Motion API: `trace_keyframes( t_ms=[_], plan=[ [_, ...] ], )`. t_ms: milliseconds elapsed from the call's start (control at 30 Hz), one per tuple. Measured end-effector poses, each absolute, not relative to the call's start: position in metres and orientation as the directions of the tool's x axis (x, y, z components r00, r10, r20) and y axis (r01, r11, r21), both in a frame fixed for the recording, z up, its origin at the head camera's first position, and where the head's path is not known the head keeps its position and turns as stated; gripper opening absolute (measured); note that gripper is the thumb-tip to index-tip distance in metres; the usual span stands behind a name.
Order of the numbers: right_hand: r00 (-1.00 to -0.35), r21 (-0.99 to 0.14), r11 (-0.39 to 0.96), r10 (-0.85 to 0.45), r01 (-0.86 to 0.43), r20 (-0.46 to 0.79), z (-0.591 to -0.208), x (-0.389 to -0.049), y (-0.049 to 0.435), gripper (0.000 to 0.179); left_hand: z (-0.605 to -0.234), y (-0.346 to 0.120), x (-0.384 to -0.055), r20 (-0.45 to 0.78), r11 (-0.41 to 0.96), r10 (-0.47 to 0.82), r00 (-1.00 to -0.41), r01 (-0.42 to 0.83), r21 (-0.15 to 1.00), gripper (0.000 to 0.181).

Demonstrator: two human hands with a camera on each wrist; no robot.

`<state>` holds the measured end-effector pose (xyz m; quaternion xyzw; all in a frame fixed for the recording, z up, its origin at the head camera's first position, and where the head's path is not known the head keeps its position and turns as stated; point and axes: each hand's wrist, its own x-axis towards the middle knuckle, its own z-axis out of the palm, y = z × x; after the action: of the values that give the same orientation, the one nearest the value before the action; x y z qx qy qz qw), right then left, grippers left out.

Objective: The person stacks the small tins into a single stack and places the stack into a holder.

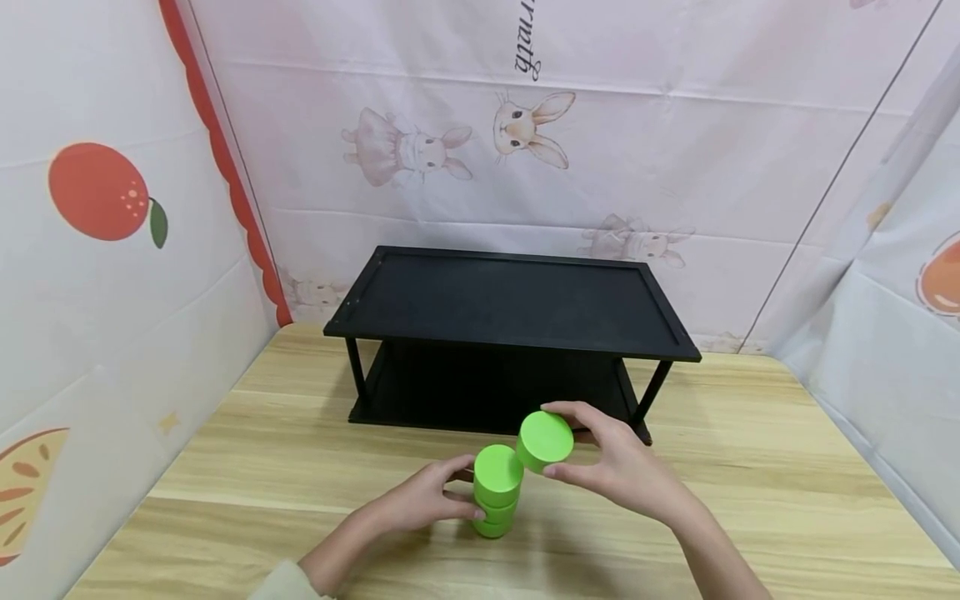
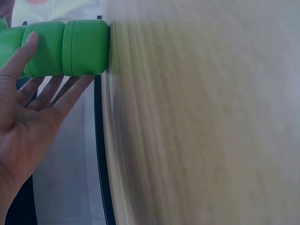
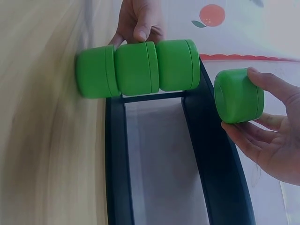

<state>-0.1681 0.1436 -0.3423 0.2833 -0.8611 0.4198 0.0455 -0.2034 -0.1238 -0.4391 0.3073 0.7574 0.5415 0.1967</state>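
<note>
My left hand (image 1: 422,500), spread just as wide as its load, grips the stack of three green containers (image 1: 498,489) standing before the black shelf (image 1: 517,296). My right hand (image 1: 628,467) pinches the fourth green container (image 1: 545,438), raised before the shelf — squat, smooth, flat-topped, thinly seamed, rounded at the bottom.

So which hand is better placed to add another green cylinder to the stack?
Probably the right hand: it holds a green cylinder near the top of the stack, while the left hand grips the stack's side.
</note>
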Motion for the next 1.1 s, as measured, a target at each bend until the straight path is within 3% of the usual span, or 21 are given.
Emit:
trace_keyframes(
  t_ms=[1100],
  plan=[
    [-0.779, -0.732, 0.376, -0.531, -0.568, 0.332, -0.352, -0.168, 0.112, 0.055, -0.438, -0.125, -0.202, 0.052, 0.2, 0.688, -0.724, 0.259, 0.945, 0.053]
  ],
)
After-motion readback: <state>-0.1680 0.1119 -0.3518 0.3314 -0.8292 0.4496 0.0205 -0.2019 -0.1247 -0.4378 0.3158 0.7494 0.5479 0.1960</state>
